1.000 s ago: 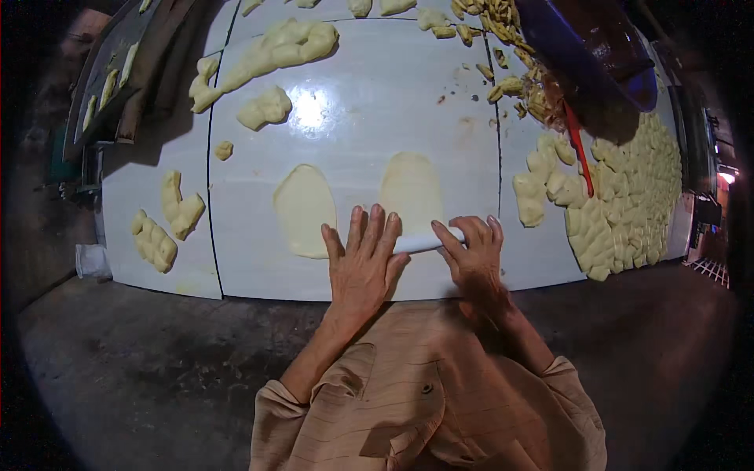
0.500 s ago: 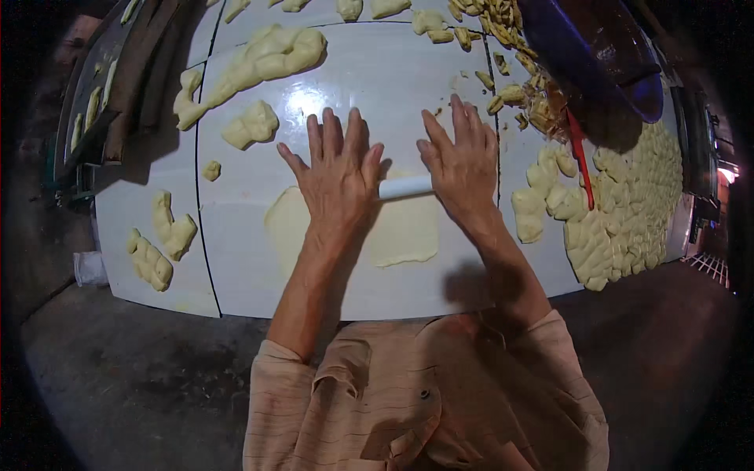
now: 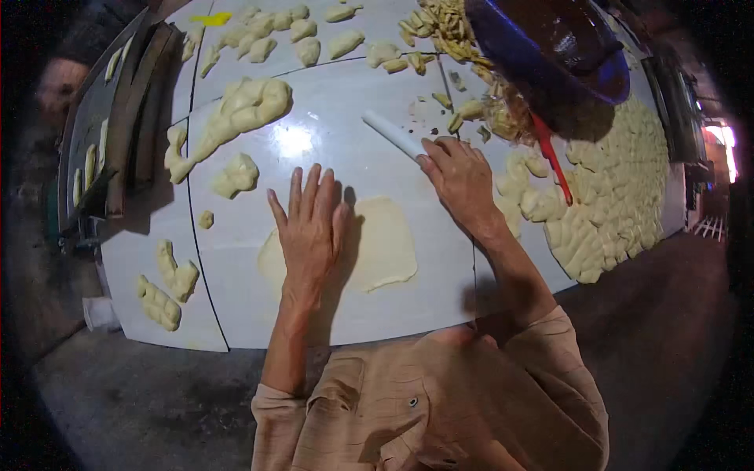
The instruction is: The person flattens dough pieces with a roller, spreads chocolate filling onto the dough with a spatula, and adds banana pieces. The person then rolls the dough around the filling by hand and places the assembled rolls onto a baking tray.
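Note:
A thin sheet of pale yellow dough [image 3: 382,245] lies flattened on the white table [image 3: 345,141]. Over its left part, my left hand [image 3: 307,224] is spread with straight fingers and holds nothing. My right hand [image 3: 459,177] grips one end of a white rolling pin [image 3: 390,133], to the right of the sheet's far corner. The pin slants away to the far left, clear of the dough. Part of the sheet is hidden under my left hand and forearm.
Dough lumps [image 3: 236,174] and a long dough mass [image 3: 247,106] lie on the left. At the right are a dark blue basin [image 3: 503,39], a red-handled tool [image 3: 553,157] and a broad spread of dough pieces [image 3: 609,204]. A yellow tool [image 3: 212,19] lies far left.
The rolling pin has left the dough sheet and swung out to the far right in my right hand. My left hand has come off the pin. The view has shifted, showing more of the table's far side.

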Demonstrator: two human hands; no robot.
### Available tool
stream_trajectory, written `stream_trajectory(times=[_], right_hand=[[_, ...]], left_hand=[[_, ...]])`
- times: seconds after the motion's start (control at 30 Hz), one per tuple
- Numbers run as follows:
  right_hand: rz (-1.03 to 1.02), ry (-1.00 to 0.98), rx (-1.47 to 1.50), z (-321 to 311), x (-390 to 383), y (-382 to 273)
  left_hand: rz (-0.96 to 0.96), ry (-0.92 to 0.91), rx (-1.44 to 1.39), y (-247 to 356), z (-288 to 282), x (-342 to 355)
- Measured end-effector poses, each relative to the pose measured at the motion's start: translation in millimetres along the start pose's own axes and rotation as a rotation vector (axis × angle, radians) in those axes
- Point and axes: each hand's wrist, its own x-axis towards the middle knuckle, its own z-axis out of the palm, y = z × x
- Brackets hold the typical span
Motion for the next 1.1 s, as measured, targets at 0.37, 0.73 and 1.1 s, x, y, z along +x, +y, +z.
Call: stream_trajectory(times=[0.37,0.73,1.1], right_hand=[[0.562,0.038,-0.485,-69,-39,134],[0.723,-0.076,0.073,-117,-64,164],[0.395,0.178,0.092,-214,69,191]], left_hand=[[-0.071,-0.414,0.044,56,-5,-21],[-0.135,-0.541,-0.042,96,-16,-96],[-0.135,-0.436,-0.054,111,0,-132]])
